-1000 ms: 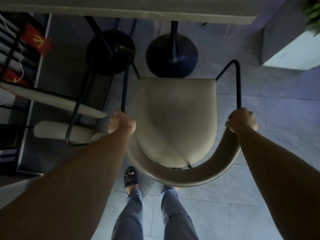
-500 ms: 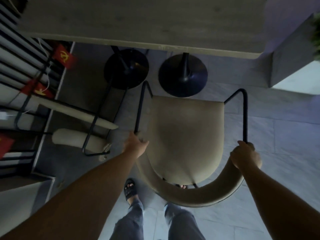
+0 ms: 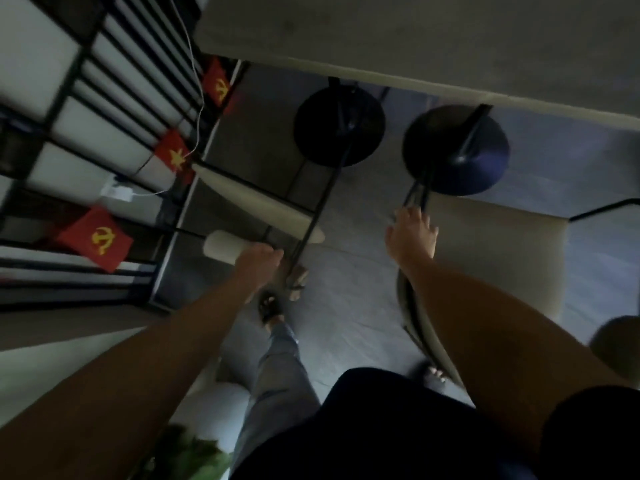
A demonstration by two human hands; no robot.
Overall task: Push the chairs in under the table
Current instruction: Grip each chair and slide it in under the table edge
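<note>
- Beige upholstery marks the nearer chair (image 3: 485, 258), seen at the right with its front edge close to the table (image 3: 415, 46) edge, not yet clearly under.
- Its dark frame is touched by the right hand (image 3: 412, 237), fingers loosely spread.
- A second chair (image 3: 273, 209) at left is met by the left hand (image 3: 259, 261); whether those fingers are closed cannot be told.
- Both pushes are judged unfinished.
</note>
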